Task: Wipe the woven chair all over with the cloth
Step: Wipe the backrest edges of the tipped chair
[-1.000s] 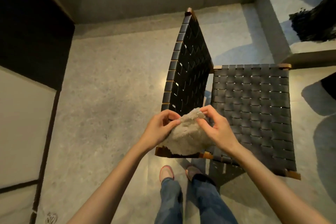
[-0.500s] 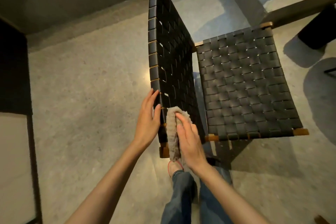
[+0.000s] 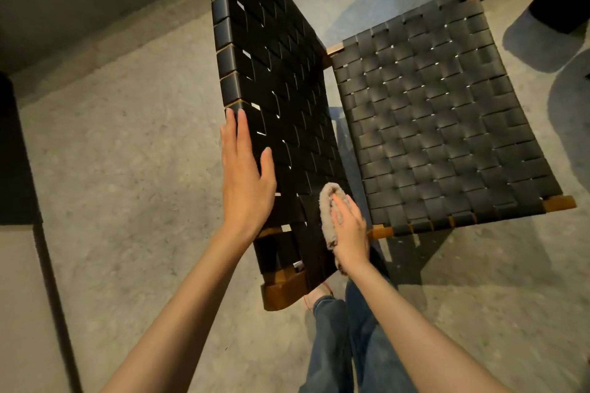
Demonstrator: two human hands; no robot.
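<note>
Here, left hand (image 3: pixel 245 175) lies flat on woven chair (image 3: pixel 440 124); right hand (image 3: pixel 349 233) flat-presses fluffy cloth (image 3: pixel 327 210).

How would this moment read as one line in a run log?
step: wipe backrest | left hand: flat on backrest's outer edge | right hand: presses cloth against backrest | seat: no hand on it

black woven chair (image 3: pixel 440 112), beige cloth (image 3: pixel 327 214) against backrest

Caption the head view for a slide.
Right hand presses cloth against woven chair back; left hand rests flat on it.
</note>
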